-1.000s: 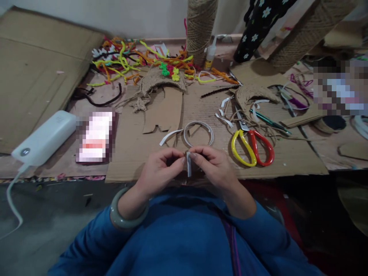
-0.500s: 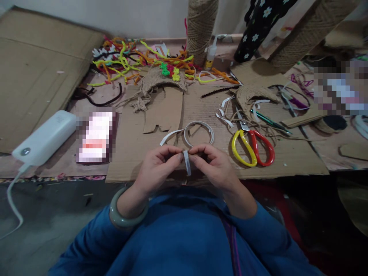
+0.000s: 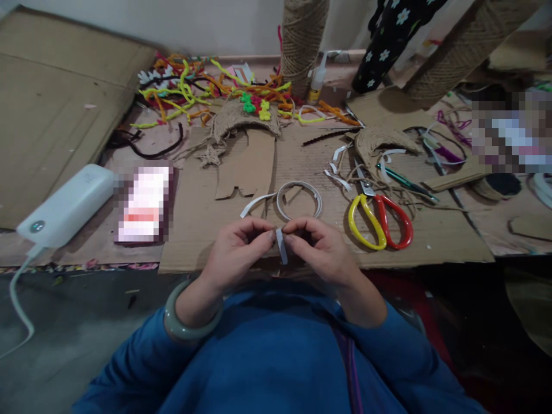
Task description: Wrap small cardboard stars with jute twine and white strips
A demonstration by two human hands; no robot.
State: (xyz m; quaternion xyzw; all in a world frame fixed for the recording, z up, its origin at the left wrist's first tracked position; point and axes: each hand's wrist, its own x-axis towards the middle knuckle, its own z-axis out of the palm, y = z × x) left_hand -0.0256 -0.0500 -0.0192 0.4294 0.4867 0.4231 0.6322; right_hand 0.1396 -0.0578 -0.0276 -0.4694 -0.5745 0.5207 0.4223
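Blue long-sleeved top [image 3: 276,356] and smooth grey-green bangle [image 3: 173,322]

Strip [image 3: 282,246] smooth; scissor handles [image 3: 376,221] glossy, plastic-looking; cardboard sheet [image 3: 202,241] matt.

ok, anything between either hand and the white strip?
Nothing visible. The left hand and right hand flank the strip, fingertips at its upper end; exact contact is too small to tell. The coil lies beyond the hands, the scissors off to the right.

Both hands [image 3: 233,253] [image 3: 324,253] pinch close together, thumbs [image 3: 260,244] uppermost.
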